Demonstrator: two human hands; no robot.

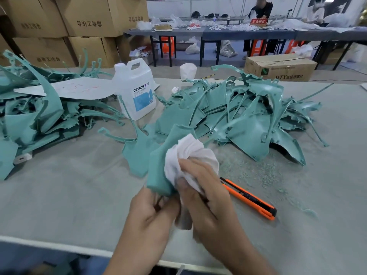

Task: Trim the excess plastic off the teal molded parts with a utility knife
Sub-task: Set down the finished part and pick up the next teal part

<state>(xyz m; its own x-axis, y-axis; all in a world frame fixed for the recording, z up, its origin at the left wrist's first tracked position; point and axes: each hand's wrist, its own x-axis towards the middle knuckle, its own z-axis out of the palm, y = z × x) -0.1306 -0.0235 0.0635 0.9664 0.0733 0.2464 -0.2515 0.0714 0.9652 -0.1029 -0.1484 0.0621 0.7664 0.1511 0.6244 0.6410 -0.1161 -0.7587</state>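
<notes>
My left hand (151, 213) grips the lower end of a teal molded part (158, 167), held tilted above the table. My right hand (206, 197) clutches a crumpled white cloth (188, 155) and presses it against that part's face. An orange and black utility knife (250, 198) lies on the table just right of my right hand, untouched. A second flat teal part (137, 153) lies on the table behind the held one. Piles of teal parts sit at the left (33, 120) and at the right (244, 116).
A white DEXCON jug (136, 90) stands between the piles, beside a grey sheet (79, 89). Teal shavings (264, 175) litter the grey table cover (69, 195) at the right. Cardboard boxes (69, 26) are stacked behind; people sit at a far table (248, 32).
</notes>
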